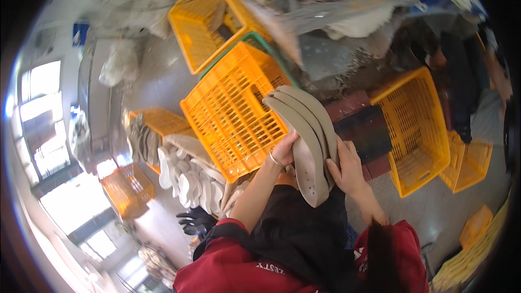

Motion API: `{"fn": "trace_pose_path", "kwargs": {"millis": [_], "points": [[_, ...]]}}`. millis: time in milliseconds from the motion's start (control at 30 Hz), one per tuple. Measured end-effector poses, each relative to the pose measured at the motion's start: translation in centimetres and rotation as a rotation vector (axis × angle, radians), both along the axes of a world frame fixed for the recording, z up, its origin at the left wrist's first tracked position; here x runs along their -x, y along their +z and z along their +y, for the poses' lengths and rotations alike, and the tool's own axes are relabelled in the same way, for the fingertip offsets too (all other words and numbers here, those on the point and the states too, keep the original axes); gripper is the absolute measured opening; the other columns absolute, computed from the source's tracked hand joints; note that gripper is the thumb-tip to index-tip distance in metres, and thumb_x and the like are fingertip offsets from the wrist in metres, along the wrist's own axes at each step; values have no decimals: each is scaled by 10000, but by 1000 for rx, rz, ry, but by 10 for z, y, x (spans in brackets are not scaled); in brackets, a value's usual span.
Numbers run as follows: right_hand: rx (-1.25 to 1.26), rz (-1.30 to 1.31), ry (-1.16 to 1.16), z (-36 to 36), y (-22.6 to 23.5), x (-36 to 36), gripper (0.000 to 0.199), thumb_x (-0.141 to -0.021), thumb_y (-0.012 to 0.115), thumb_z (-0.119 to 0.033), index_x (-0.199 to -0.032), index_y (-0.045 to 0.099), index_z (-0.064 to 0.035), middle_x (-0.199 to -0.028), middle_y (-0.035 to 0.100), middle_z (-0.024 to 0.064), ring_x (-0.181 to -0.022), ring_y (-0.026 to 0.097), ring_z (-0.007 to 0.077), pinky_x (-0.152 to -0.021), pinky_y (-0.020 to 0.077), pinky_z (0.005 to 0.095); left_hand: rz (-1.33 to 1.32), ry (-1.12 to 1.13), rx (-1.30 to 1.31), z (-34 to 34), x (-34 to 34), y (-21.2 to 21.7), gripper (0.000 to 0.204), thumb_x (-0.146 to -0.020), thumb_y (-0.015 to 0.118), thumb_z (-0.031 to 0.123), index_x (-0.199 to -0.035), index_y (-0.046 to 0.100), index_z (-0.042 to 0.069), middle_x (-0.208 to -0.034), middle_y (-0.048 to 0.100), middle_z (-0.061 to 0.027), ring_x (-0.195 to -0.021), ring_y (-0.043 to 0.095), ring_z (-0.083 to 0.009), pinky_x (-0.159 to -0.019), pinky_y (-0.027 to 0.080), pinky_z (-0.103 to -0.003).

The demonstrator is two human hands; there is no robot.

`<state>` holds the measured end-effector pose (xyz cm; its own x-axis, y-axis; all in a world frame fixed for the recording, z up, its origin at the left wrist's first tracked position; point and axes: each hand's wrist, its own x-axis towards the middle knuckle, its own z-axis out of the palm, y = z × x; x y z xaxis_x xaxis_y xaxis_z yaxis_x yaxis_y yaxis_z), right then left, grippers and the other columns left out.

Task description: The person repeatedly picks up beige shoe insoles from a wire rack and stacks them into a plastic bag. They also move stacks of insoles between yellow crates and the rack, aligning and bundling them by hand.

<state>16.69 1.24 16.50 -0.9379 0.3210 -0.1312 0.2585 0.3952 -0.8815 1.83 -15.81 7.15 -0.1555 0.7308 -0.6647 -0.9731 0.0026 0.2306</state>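
A small stack of beige-grey shoe insoles (310, 163) is held up in front of my body, tilted, with several small dark dots on the front one. My left hand (284, 150) grips the stack along its left edge; a bracelet circles that wrist. On the opposite edge, my right hand (349, 169) is closed round the insoles, thumb lying on their side. The fingers behind the stack are partly hidden. Close beyond my left hand is a tilted yellow plastic crate (230, 109), its slatted side facing me.
White sole-shaped pieces (191, 185) are heaped at the left, near a bundle of grey ones (143, 140). Another yellow crate (415, 130) stands at the right beside dark red and black blocks (362, 130). A cluttered, blurred worktop (347, 5) lies at the far side.
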Motion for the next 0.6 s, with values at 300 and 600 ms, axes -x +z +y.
{"fn": "trace_pose_path", "kwargs": {"millis": [300, 600], "points": [[587, -161, 146, -150, 28, 82, 557, -1035, 381, -385, -1432, 398, 5, -1383, 486, 164, -1320, 430, 275, -1100, 339, 403, 1148, 483, 493, -193, 18, 149, 475, -803, 717, 69, -1244, 543, 36, -1200, 593, -97, -1105, 567, -260, -987, 448, -371], [1339, -511, 413, -381, 95, 168, 788, -776, 740, -319, -1388, 403, 45, -1272, 584, 132, -1129, 589, 205, -975, 472, 333, 2395, 175, 958, -462, 17, 186, 566, -639, 740, 95, -1181, 578, 89, -1195, 555, -133, -1205, 501, -368, -1077, 354, -534]]}}
